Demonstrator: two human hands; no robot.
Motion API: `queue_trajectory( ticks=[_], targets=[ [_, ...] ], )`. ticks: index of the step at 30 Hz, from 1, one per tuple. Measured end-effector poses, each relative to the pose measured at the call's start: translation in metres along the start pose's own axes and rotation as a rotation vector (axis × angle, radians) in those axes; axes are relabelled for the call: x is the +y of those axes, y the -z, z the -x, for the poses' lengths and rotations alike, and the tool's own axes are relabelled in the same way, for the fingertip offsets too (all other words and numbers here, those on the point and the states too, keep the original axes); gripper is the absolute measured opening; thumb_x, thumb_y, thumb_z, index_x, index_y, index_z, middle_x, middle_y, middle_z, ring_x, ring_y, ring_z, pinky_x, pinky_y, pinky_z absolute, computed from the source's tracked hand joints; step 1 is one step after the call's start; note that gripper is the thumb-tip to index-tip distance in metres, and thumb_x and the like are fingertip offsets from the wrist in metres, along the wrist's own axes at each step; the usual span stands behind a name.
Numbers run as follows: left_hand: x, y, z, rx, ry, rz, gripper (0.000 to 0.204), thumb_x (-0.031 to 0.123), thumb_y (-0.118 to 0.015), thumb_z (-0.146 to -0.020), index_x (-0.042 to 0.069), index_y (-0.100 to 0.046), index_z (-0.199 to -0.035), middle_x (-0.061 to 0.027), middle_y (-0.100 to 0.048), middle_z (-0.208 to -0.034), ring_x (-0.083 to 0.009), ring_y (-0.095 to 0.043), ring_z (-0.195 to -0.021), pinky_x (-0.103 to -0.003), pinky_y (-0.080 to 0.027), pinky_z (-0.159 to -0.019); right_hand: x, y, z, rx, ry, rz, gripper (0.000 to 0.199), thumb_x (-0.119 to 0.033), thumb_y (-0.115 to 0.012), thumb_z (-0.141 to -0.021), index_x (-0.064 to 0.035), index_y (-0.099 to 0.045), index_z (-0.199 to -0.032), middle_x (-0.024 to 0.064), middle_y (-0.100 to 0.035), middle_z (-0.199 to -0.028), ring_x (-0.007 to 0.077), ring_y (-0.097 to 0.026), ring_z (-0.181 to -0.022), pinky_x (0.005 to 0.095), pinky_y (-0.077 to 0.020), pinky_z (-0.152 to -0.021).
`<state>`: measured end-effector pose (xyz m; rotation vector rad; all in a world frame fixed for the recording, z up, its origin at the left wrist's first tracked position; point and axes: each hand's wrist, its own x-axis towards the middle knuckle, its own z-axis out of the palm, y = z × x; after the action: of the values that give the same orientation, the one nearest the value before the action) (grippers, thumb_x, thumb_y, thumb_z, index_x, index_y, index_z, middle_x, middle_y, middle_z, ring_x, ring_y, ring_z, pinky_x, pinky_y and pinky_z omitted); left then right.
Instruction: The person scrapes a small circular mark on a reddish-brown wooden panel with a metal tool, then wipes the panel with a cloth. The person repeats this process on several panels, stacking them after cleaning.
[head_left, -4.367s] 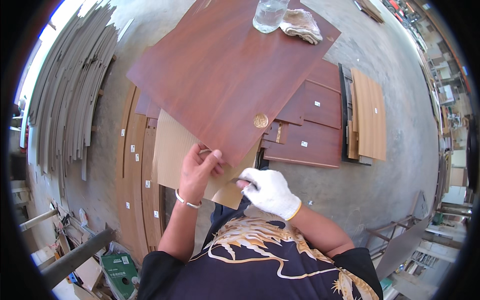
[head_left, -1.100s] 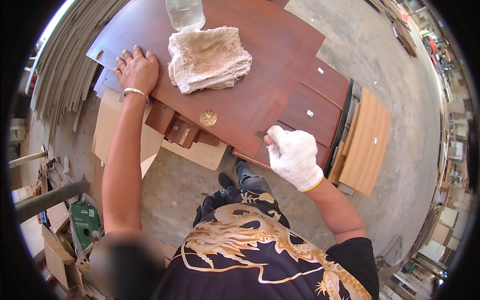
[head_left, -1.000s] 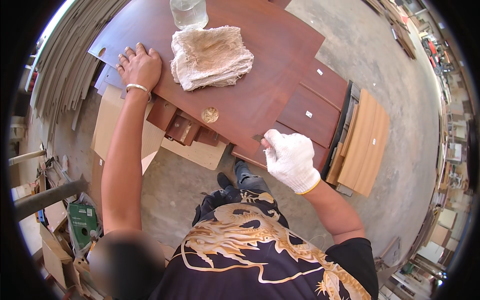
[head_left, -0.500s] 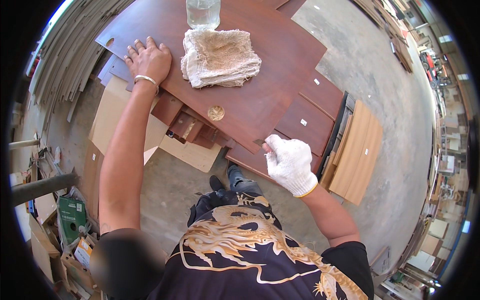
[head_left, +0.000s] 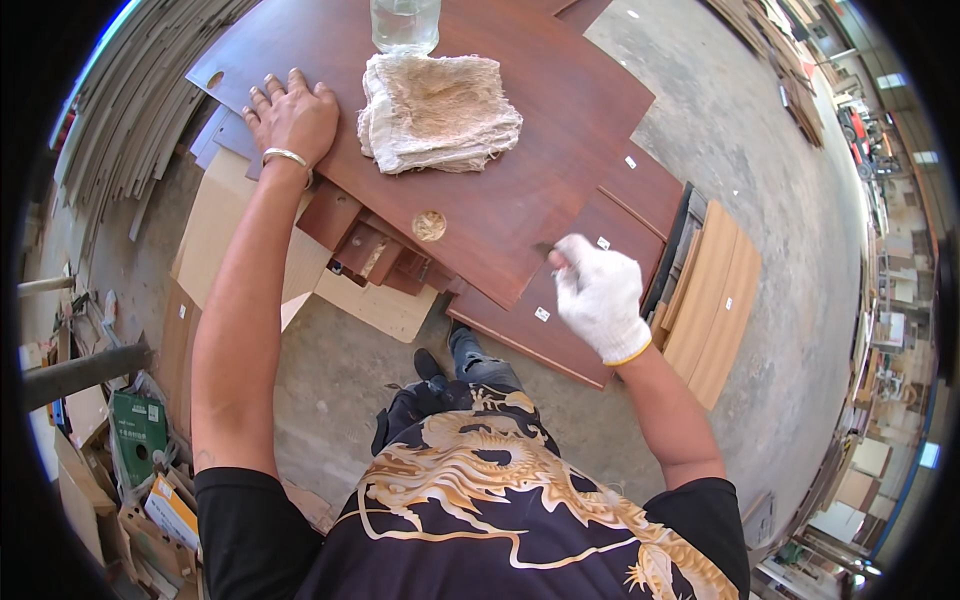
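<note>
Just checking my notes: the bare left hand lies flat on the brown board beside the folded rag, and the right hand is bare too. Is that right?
Not quite. The head view shows the right hand in a white glove, not bare. The rest holds: the bare left hand lies flat on the brown board beside the folded rag.

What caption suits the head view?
Bare left hand flat on reddish-brown panel; gloved right hand at its edge, beside folded rag.

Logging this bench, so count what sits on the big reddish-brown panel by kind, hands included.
Bare left hand: 1
Gloved right hand, at the edge of the panel: 1
Folded rag: 1
Clear jar: 1
Total: 4
</note>
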<state>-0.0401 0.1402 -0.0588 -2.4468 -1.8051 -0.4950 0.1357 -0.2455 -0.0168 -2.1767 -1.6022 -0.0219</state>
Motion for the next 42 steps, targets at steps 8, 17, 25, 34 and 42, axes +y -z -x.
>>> queue_trajectory(
  ticks=[8,17,25,34,42],
  targets=[
    [0.002,0.002,0.001,-0.021,-0.002,-0.021,0.067,0.044,-0.038,-0.107,0.005,-0.046,-0.162,-0.0288,-0.036,-0.170,-0.0500,-0.026,-0.160,-0.060,-0.016,-0.131,-0.004,-0.002,0.007,-0.023,0.013,-0.009,0.009,-0.016,-0.073,-0.092,-0.0121,-0.065,-0.092,0.0126,-0.067,-0.066,0.0353,-0.068,-0.060,0.0462,-0.0505,-0.056],
    [0.002,-0.001,-0.001,-0.015,-0.004,-0.016,0.068,0.045,-0.037,-0.107,0.005,-0.045,-0.162,-0.0284,-0.035,-0.170,-0.0496,-0.025,-0.161,-0.060,-0.015,-0.131,0.000,-0.004,0.007,-0.007,0.026,0.018,0.008,-0.017,-0.070,-0.096,-0.0128,-0.064,-0.094,0.0110,-0.066,-0.063,0.0341,-0.068,-0.058,0.0466,-0.0514,-0.056],
    [0.003,0.001,-0.001,-0.029,-0.005,-0.022,0.069,0.045,-0.037,-0.108,0.004,-0.045,-0.162,-0.0284,-0.036,-0.170,-0.0496,-0.025,-0.161,-0.060,-0.015,-0.131,0.007,-0.003,0.000,-0.005,-0.021,0.063,0.009,-0.016,-0.071,-0.095,-0.0116,-0.063,-0.093,0.0130,-0.066,-0.063,0.0355,-0.069,-0.059,0.0469,-0.0513,-0.055],
    [0.002,0.001,0.000,-0.021,-0.009,-0.022,0.068,0.044,-0.038,-0.108,0.005,-0.046,-0.162,-0.0283,-0.035,-0.170,-0.0496,-0.025,-0.160,-0.060,-0.015,-0.131,0.005,0.002,-0.001,0.014,-0.021,0.087,0.008,-0.015,-0.070,-0.096,-0.0112,-0.063,-0.094,0.0129,-0.067,-0.064,0.0351,-0.069,-0.059,0.0468,-0.0520,-0.055],
    [0.003,0.002,0.001,-0.015,0.004,-0.013,0.068,0.044,-0.038,-0.107,0.005,-0.045,-0.163,-0.0282,-0.035,-0.170,-0.0490,-0.025,-0.161,-0.060,-0.015,-0.131,-0.020,-0.002,0.016,-0.097,0.002,0.026,0.010,-0.008,-0.073,-0.087,-0.0111,-0.067,-0.093,0.0129,-0.063,-0.063,0.0349,-0.067,-0.058,0.0453,-0.0498,-0.055]
  ],
)
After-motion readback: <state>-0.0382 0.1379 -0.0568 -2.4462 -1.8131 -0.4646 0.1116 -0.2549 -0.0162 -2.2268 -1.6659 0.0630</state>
